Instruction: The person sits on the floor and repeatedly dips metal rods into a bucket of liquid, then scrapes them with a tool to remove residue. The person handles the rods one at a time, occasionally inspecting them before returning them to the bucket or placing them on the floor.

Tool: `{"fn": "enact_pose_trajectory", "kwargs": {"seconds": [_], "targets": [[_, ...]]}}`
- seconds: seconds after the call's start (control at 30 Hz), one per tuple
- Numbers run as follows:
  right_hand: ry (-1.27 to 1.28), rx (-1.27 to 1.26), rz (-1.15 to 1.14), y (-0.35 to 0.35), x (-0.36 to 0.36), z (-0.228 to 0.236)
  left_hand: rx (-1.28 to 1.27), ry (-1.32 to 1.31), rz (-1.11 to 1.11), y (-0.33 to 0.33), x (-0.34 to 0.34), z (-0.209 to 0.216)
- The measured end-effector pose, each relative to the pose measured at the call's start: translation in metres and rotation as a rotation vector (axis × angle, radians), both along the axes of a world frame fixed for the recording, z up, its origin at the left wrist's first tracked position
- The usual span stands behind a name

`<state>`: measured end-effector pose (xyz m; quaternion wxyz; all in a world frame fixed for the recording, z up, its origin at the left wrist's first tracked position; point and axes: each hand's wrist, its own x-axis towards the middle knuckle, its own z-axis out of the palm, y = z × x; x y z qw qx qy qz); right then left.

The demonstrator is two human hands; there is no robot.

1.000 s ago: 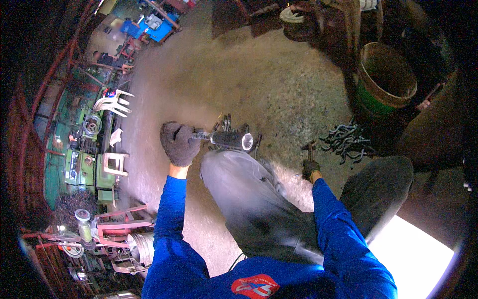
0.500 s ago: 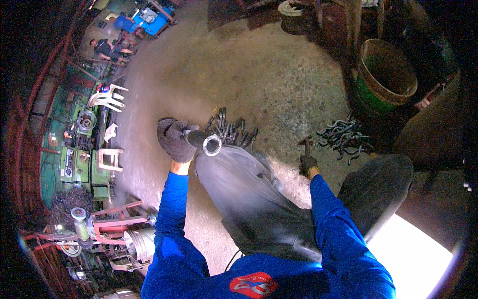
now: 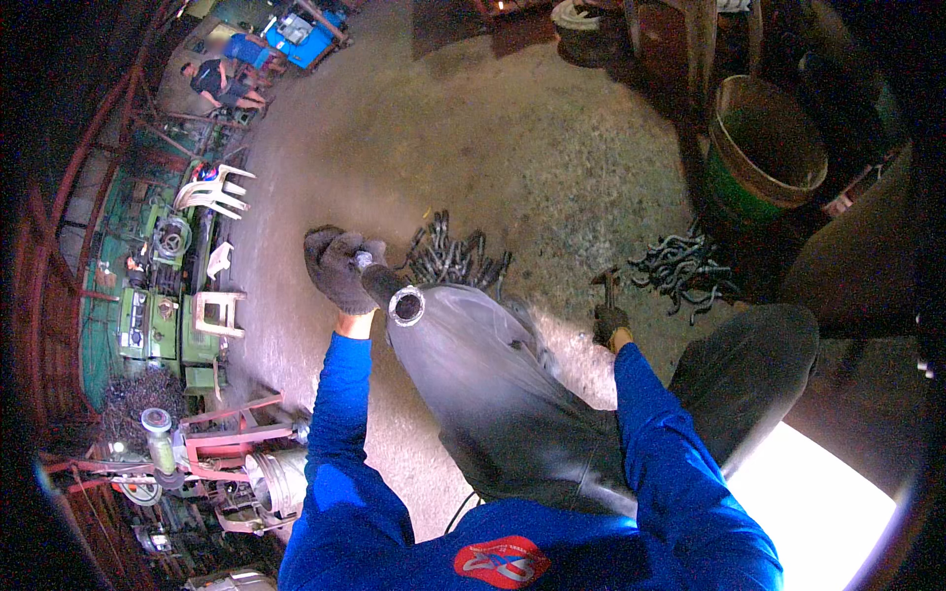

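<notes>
My left hand (image 3: 338, 271), in a dark knit glove, is closed around a dark metal pipe (image 3: 382, 287). The pipe's round open end points back toward me, above my left knee. In my gloved right hand (image 3: 611, 326) is a hammer (image 3: 607, 285), held low between my legs with its head away from me. Just beyond my left knee lies a pile of short dark metal rods (image 3: 451, 261) on the floor. A second heap, of bent metal rods (image 3: 682, 268), lies to the right of the hammer.
A green bucket (image 3: 737, 187) with a rusty rim stands at the right. White plastic chairs (image 3: 215, 189), a stool (image 3: 217, 313) and green machines (image 3: 148, 325) line the left side. Two people (image 3: 225, 83) are at the far left. A pinkish metal frame (image 3: 232, 440) stands near left.
My left hand and the pipe have shifted a little to the left, and the pipe's open end has moved with them. The right hand and hammer look unmoved.
</notes>
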<state>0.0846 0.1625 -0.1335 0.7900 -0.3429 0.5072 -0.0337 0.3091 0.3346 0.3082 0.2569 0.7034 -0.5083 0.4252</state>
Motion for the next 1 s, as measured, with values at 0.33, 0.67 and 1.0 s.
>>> {"fn": "enact_pose_trajectory", "kwargs": {"seconds": [0.33, 0.67, 1.0], "targets": [[0.100, -0.099, 0.047, -0.001, 0.003, -0.009, -0.031, -0.091, -0.117, -0.008, 0.004, 0.008], [0.018, -0.002, -0.024, -0.003, -0.002, -0.001, 0.017, -0.175, -0.151, -0.006, 0.013, 0.016], [0.089, 0.005, 0.024, 0.001, 0.004, 0.019, 0.090, -0.305, -0.213, -0.003, 0.014, 0.030]]}}
